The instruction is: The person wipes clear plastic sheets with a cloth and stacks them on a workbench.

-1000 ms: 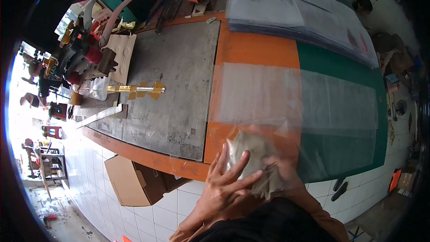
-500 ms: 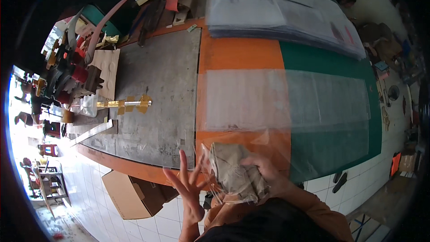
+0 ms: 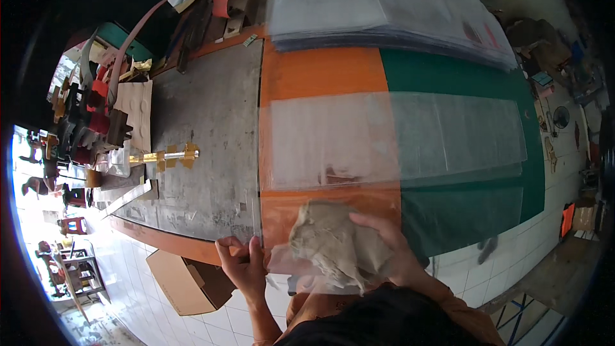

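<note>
My right hand (image 3: 392,248) grips a wadded beige cloth (image 3: 339,237) above the near edge of the table. Beneath the cloth lies a clear plastic sheet (image 3: 464,214), which spans the orange and green surface and reaches over the front edge near me. To the left of the cloth, my left hand (image 3: 242,266) is closed at the table's front edge, its fingers curled in. What it pinches, if anything, does not show clearly. Just beyond the cloth, more clear plastic sheets (image 3: 333,131) lie flat across the orange and green parts.
A thick stack of plastic sheets (image 3: 397,9) sits at the back. A worn grey plate (image 3: 208,102) covers the left of the table, with a taped metal strip (image 3: 166,156) on it. Tools crowd the far left. Below the front edge stands a cardboard box (image 3: 182,282).
My left hand has gone from spread fingers to curled ones and moved slightly left and down. The cloth has turned in my right hand. The near plastic sheet looks flatter; the view has shifted.
</note>
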Tool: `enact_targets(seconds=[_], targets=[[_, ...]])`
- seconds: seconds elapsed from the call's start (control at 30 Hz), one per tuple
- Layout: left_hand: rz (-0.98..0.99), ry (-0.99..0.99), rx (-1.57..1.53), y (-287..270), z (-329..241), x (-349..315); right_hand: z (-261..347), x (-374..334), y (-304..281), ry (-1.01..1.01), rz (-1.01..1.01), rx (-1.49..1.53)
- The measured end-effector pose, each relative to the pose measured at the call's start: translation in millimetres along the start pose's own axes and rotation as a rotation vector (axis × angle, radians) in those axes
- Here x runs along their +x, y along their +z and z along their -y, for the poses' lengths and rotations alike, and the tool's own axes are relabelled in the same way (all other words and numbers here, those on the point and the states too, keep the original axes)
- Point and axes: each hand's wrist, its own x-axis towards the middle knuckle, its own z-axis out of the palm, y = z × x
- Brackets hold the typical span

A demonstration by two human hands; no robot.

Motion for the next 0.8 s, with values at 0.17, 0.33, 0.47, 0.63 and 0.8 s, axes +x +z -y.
enact_targets(seconds=[0.17,0.33,0.47,0.63,0.8], targets=[[-0.052,0.355,0.166,-10.0,3.5,-4.7,22.7,-13.0,-11.7,0.285,-0.022,0.602],[-0.204,0.558,0.078,-15.7,-0.8,-2.6,53.0,-36.9,0.3,0.282,-0.047,0.612],[-0.422,0.519,0.271,-21.4,9.1,18.5,49.0,-24.6,-7.5,0.292,-0.018,0.698],[-0.488,0.529,0.374,-32.5,27.9,29.8,37.6,-17.6,-13.6,0.294,0.05,0.83],[-0.534,0.551,0.588,-46.8,43.5,42.1,43.9,-17.1,-6.3,0.259,-0.052,0.725]])
